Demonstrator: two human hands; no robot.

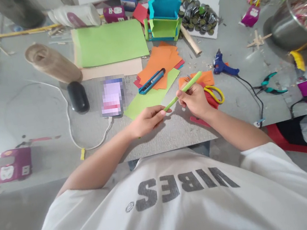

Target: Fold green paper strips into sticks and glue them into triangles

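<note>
A narrow green strip (173,102) slants up to the right between my hands. My left hand (150,120) is closed on its lower end, and my right hand (193,100) pinches it nearer the upper end. Beyond them a blue cutter (152,81) rests on stacked orange paper (160,60), with a green sheet (143,104) partly beneath. Scissors with yellow handles (221,94) lie beside my right hand, over red pieces (211,102) and orange strips (207,77).
A phone (112,97) with a white cable, a black case (78,97) and a brown bottle (52,63) stand left. A glue gun (223,65), pliers (270,84) and a metal pot (286,22) are right. Bottle caps (198,16) and a teal-green box (164,18) are behind.
</note>
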